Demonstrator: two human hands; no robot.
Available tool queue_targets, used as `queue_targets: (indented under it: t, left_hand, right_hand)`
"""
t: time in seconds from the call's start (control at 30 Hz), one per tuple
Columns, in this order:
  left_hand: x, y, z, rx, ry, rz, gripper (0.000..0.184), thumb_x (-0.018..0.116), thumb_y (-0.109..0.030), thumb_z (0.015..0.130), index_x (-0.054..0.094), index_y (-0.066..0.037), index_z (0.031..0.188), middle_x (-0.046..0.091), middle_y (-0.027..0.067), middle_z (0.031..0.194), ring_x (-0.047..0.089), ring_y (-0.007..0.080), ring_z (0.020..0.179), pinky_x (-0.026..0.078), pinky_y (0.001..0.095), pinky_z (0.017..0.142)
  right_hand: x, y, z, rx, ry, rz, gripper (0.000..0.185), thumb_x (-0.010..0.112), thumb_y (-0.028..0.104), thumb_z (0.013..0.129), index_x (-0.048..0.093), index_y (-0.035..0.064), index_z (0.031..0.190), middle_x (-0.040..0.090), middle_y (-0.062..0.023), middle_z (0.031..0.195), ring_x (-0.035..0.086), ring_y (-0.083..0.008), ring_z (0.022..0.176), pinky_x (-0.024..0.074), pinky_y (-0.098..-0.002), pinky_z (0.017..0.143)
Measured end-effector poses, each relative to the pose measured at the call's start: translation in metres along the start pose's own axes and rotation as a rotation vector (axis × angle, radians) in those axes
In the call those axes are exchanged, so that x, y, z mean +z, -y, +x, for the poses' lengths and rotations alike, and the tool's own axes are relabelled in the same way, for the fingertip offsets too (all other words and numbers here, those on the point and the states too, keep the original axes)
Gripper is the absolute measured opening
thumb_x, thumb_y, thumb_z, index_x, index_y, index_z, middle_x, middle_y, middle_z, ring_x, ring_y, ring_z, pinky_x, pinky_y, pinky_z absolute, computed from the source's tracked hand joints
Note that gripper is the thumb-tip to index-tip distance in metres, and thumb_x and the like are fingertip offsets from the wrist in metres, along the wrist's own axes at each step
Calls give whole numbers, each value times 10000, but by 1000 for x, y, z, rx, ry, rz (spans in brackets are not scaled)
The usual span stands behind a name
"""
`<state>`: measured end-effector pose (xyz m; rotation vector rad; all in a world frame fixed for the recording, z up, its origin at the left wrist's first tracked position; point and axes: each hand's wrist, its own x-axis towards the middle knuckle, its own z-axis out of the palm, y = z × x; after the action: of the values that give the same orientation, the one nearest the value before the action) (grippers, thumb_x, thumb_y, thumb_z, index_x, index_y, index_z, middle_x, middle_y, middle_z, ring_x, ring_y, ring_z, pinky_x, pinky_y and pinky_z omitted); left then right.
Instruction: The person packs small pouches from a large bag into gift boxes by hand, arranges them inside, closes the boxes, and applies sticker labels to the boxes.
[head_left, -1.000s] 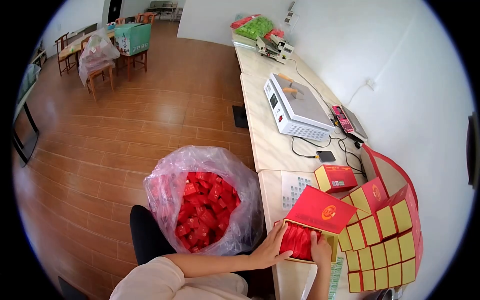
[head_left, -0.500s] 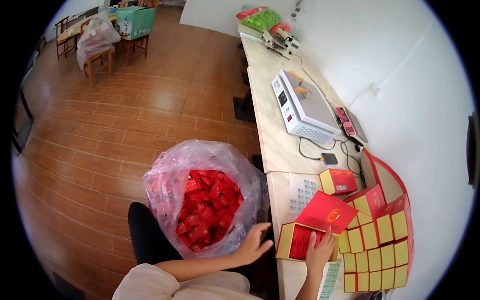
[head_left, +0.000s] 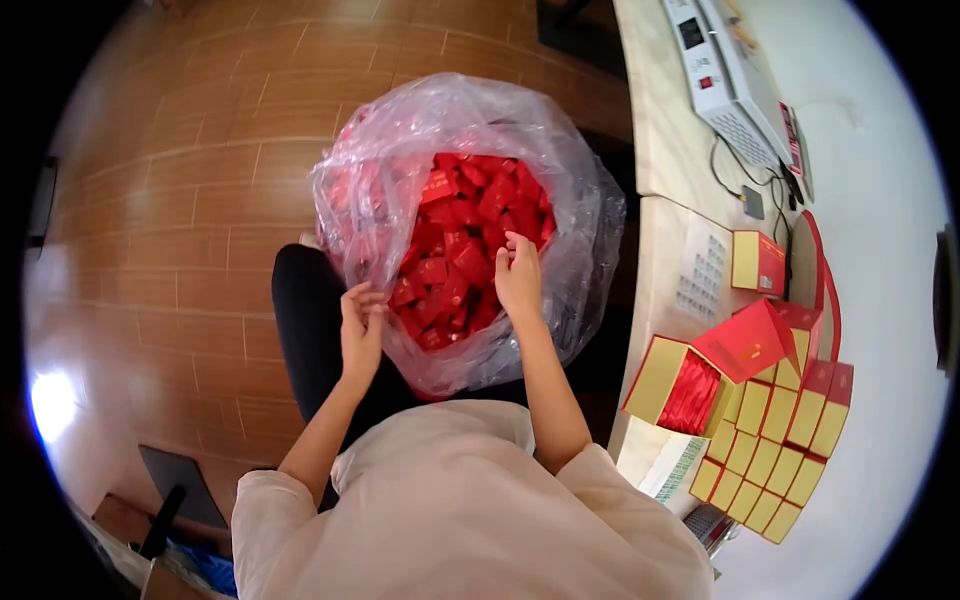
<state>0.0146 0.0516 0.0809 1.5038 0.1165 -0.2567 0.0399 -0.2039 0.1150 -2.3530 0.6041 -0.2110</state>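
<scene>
Red packets [head_left: 463,262] filled the clear plastic bag [head_left: 585,205], which stood open in front of me, by my dark-trousered left leg [head_left: 305,310]. My right grip [head_left: 518,282] was over the packets, fingers half curled, narrow gap to the thumb; contact with a packet couldn't be made out. My left grip [head_left: 362,338] was at the bag's near left edge, fingers loosely bent; couldn't tell if it pinched the plastic. To the right, on the desk [head_left: 655,120]: open box [head_left: 657,382], more red packets inside, lid [head_left: 745,340] tipped back. Stacked boxes [head_left: 762,430] sat just beyond it, yellow ends showing. Farther up: printed sheet [head_left: 705,270], a separate shut box [head_left: 758,262], small dark device [head_left: 752,202], cables [head_left: 748,165], white machine [head_left: 722,85]. Brown floor [head_left: 180,270] lay left of the bag.
</scene>
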Motion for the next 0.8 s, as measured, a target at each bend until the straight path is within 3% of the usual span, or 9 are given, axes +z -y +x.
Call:
queue_targets:
  t: [0.07, 0.27, 0.33, 0.4, 0.53, 0.6, 0.67, 0.7, 0.8]
  left_hand:
    - [-13, 9, -3, -55, -38, 103, 299, 463, -7, 944, 427, -28, 1240, 589, 90, 1026, 574, 138, 888, 468, 264, 797]
    - [15, 29, 26, -173, 144, 14, 214, 496, -56, 954, 516, -21, 1164, 620, 81, 925, 596, 131, 826, 481, 258, 783]
    - [21, 39, 36, -221, 150, -21, 227, 515, -76, 951, 510, -17, 1169, 617, 76, 931, 594, 127, 830, 479, 257, 792]
    - [22, 41, 39, -265, 163, -53, 243, 535, -95, 948, 505, -13, 1175, 615, 71, 937, 593, 124, 834, 476, 257, 800]
    - [26, 42, 37, -452, 283, -90, 473, 582, -270, 942, 433, -6, 1304, 564, 133, 1161, 556, 183, 1061, 429, 305, 933]
    - [27, 44, 34, -492, 322, -59, 566, 583, -338, 941, 390, -10, 1360, 530, 156, 1242, 525, 211, 1147, 405, 323, 978]
    - [25, 37, 37, -582, 450, -67, 629, 542, -399, 954, 328, -38, 1423, 422, 112, 1396, 381, 214, 1302, 290, 335, 1082]
    - [26, 43, 36, -653, 368, -41, 687, 564, -433, 933, 294, -44, 1431, 449, 109, 1360, 410, 203, 1267, 311, 324, 1064]
    - [21, 56, 36, -636, 181, -7, 793, 595, -521, 876, 287, -27, 1414, 476, 189, 1332, 482, 268, 1215, 369, 350, 1018]
  right_hand:
    - [31, -48, 8, 222, 198, 45, 420, 616, 155, 850, 500, 17, 1229, 557, -193, 1131, 542, -358, 1046, 446, -439, 895]
    - [98, -75, -4, 101, 381, -478, 869, 778, 317, 721, 319, 12, 1392, 443, -254, 1304, 472, -420, 1160, 426, -458, 960]
    - [104, -72, 6, 153, 454, -545, 861, 778, 326, 717, 329, 12, 1382, 464, -249, 1303, 479, -414, 1169, 422, -455, 972]
    - [110, -71, 14, 157, 343, -472, 867, 764, 397, 720, 341, 13, 1371, 506, -247, 1257, 510, -387, 1128, 424, -465, 958]
    - [82, -29, 13, 206, 486, -162, 802, 775, 413, 695, 439, -8, 1289, 574, -231, 1170, 544, -380, 1088, 432, -440, 951]
    - [80, -19, -7, 27, 683, 38, 710, 770, 406, 696, 515, -26, 1199, 607, -226, 1110, 565, -380, 1071, 437, -423, 948]
    - [71, 5, -22, -75, 1015, 79, 663, 760, 358, 712, 526, -34, 1192, 581, -240, 1188, 541, -372, 1139, 420, -417, 977]
    - [78, 7, -33, -9, 1179, 325, 590, 734, 240, 735, 524, -40, 1210, 611, -180, 1121, 605, -261, 1009, 464, -348, 900]
    - [84, 4, -47, 138, 1210, 473, 578, 670, 189, 783, 474, -22, 1285, 623, -156, 1054, 608, -203, 975, 471, -313, 861]
